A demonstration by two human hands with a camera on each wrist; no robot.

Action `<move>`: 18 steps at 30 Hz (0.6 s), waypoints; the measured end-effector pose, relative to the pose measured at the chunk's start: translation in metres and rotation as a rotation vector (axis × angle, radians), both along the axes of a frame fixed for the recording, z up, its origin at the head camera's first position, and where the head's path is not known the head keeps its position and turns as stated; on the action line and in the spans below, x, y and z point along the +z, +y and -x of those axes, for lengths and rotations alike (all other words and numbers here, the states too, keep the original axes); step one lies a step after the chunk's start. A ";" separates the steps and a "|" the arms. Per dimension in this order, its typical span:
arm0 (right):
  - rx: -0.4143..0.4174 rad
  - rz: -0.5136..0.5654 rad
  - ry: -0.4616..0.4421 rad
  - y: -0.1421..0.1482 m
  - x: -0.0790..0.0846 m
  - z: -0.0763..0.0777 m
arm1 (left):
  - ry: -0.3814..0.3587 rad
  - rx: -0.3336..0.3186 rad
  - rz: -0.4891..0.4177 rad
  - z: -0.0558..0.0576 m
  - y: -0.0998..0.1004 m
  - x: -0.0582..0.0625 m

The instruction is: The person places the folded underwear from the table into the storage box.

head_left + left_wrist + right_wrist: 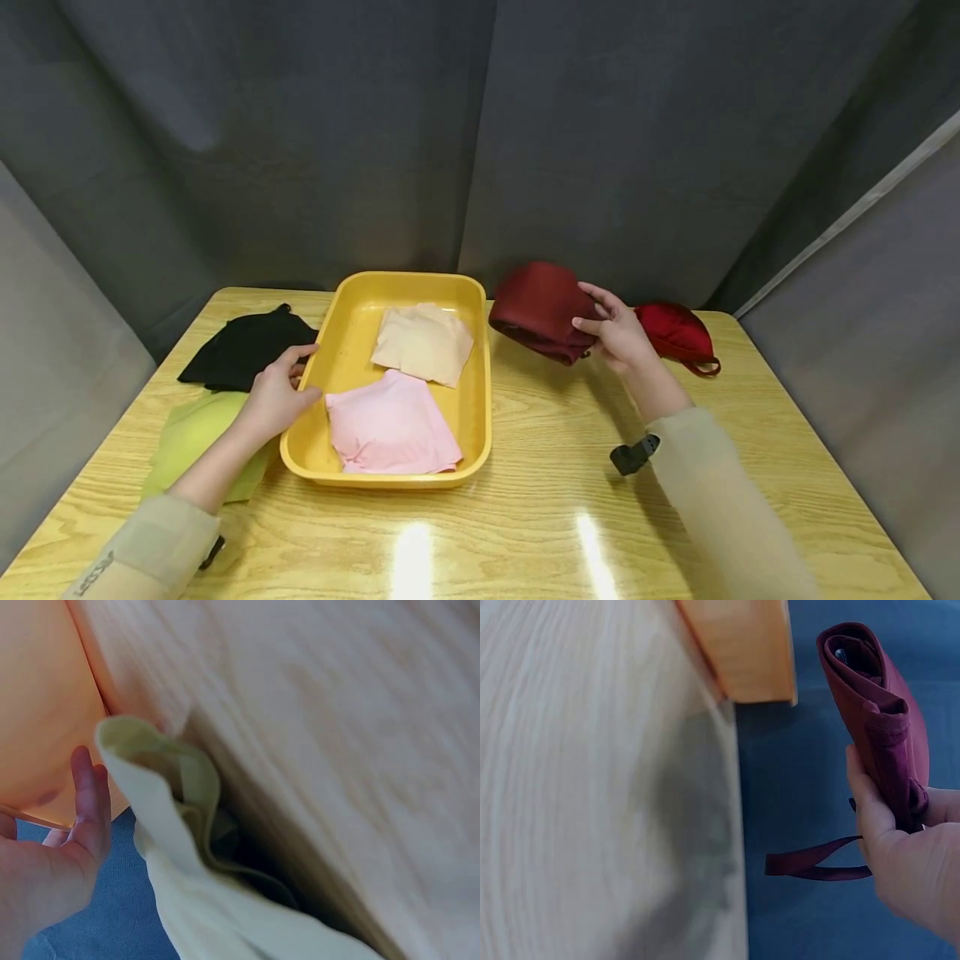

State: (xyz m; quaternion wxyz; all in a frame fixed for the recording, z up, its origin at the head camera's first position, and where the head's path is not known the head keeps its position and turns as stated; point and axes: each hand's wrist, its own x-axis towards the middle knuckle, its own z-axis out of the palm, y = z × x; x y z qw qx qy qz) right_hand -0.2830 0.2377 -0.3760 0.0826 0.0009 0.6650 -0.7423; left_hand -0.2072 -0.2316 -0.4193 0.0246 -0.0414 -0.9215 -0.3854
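Observation:
My right hand (618,333) grips a folded maroon bra (536,304), held up above the back of the table, just right of the yellow tray (489,400). In the right wrist view, the bra's layers are rolled together, and a maroon strap (810,862) loops out beside the fingers. My left hand (281,396) holds the tray's left rim, thumb and fingers at its edge. Inside the tray, a beige folded garment (423,342) lies behind a pink folded one (393,425).
Left of the tray, a black garment (247,350) lies behind a lime-green one (183,433), partly under my left arm. A bright red bra (675,329) with a strap lies at the back right of the wooden table (540,517). Grey curtains (480,133) hang behind it.

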 end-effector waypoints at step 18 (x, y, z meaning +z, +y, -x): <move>0.196 0.076 0.099 -0.037 0.042 -0.027 | -0.005 0.002 -0.002 0.003 0.001 -0.002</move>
